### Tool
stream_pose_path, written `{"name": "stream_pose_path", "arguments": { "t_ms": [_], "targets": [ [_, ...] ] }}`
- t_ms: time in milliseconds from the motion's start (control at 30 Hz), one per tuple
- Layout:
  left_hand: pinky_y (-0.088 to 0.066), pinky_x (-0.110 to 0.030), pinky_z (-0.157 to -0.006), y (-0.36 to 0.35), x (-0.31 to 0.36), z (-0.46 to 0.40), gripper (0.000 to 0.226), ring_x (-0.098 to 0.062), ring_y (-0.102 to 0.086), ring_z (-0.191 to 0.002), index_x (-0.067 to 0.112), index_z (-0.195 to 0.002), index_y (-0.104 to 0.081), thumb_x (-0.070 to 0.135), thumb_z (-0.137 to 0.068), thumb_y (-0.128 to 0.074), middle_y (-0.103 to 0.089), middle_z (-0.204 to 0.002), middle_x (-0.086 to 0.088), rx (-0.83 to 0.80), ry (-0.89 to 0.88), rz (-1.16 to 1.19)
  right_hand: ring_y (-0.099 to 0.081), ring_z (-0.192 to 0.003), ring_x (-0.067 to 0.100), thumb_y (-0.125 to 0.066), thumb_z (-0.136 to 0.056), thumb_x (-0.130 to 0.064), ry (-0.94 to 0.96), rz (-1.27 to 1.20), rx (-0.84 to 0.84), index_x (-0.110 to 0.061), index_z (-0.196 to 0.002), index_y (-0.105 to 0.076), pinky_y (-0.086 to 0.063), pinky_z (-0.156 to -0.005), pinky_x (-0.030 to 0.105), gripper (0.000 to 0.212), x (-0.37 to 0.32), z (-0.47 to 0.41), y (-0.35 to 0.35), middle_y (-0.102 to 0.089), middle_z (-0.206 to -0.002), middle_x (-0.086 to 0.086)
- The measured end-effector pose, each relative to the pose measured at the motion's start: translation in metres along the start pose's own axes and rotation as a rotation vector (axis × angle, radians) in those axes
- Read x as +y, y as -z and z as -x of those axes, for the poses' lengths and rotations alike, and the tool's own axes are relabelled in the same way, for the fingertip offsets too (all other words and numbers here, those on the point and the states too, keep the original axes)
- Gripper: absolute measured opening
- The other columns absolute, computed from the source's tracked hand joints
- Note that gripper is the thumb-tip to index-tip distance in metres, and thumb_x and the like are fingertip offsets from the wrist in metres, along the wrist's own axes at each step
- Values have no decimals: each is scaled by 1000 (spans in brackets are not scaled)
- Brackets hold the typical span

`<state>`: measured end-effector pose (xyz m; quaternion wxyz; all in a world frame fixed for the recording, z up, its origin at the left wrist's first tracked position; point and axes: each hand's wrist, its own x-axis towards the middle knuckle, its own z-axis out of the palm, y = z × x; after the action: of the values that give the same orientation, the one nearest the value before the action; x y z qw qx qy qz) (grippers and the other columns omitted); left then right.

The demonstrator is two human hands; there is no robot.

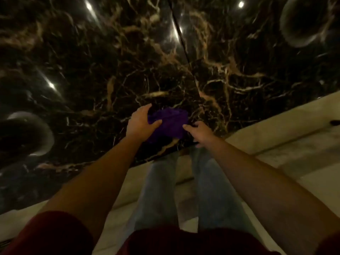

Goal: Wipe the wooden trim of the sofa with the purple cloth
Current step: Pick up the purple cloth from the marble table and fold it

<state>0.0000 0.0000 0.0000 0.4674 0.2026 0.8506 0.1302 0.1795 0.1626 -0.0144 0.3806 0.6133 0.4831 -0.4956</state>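
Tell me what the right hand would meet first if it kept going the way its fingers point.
The right hand points up-left, so it would likely meet the purple cloth first; its fingertips already sit at the cloth's edge, though depth is unclear.

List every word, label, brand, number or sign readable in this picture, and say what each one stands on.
None can be read.
The purple cloth, held between the left hand and the right hand, shows no print or tag.
The dark marble surface bears only pale veins and light reflections, no lettering.
The small dark object at the right edge is too blurred to tell.
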Motion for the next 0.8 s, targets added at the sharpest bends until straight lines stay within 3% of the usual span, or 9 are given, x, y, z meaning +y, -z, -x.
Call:
{"name": "stream_pose_path", "arguments": {
  "t_ms": [133, 233, 300, 400, 533, 600, 700, 800],
  "targets": [
    [-39, -47, -117, -35, -9, -18, 81, -31, -43, -141, 22, -157, -34, 49, -90, -70, -42, -157, -7, -67, -216, -341, -62, -119, 34, -70, -87, -62, 25, -25, -27, -22, -153, -38, -59, -94, 52, 83, 12, -24, -36, -56, -144, 9],
    [-46, -50, -104, -58, -12, -28, 87, -37, -52, -128, 22, -159, -22, 43, -90, -71, -50, -145, -16, -105, -199, -522, -65, -108, 27, -73, -88, -55, 64, -122, 15, -22, -149, -41, -61, -91, 50, 77, 19, -35, -58, -60, -133, 6],
    [-50, -46, -94, -61, -6, -29, 81, -38, -60, -118, 21, -157, -28, 35, -91, -71, -60, -132, -18, -191, -129, -373, -66, -99, 20, -72, -90, -48, 74, -255, -14, -25, -144, -47, -63, -81, 44, 64, 17, -33, -62, -62, -127, 3],
    [-46, -33, -80, -53, 1, -18, 48, -33, -65, -109, 15, -135, -58, 29, -91, -70, -69, -119, -14, -238, -53, -88, -65, -110, 26, -70, -93, -42, 144, -296, -45, -26, -140, -52, -62, -87, 48, 52, 6, -15, -54, -64, -127, 3],
    [-53, -39, -91, -15, 16, 24, 39, -28, -67, -106, 15, -127, -66, 24, -90, -74, -72, -115, -10, -188, 26, 182, -65, -112, 23, -70, -93, -45, 265, -161, -82, -28, -131, -57, -63, -86, 44, 44, -17, 26, -26, -64, -124, 0],
    [-54, -42, -93, 7, 27, 52, 40, -25, -68, -104, 15, -126, -66, 21, -88, -76, -72, -115, -9, -124, 41, 320, -65, -113, 21, -71, -89, -53, 320, -76, -99, -29, -134, -54, -63, -86, 43, 54, -28, 54, -11, -63, -127, -2],
    [-55, -26, -82, 42, 52, 100, 46, -10, -67, -94, 16, -131, -64, 19, -88, -78, -72, -116, -3, -10, 35, 508, -65, -113, 22, -74, -81, -62, 420, -28, -12, -29, -144, -45, -60, -93, 48, 77, -45, 105, 10, -60, -129, -5],
    [-58, -35, -92, 71, 80, 156, 46, -9, -69, -98, 15, -133, -62, 19, -89, -77, -72, -116, 0, 141, 2, 652, -65, -116, 22, -76, -78, -62, 542, -90, -17, -35, -143, -45, -59, -96, 51, 77, -58, 166, 23, -60, -130, -7]
  ]
}}
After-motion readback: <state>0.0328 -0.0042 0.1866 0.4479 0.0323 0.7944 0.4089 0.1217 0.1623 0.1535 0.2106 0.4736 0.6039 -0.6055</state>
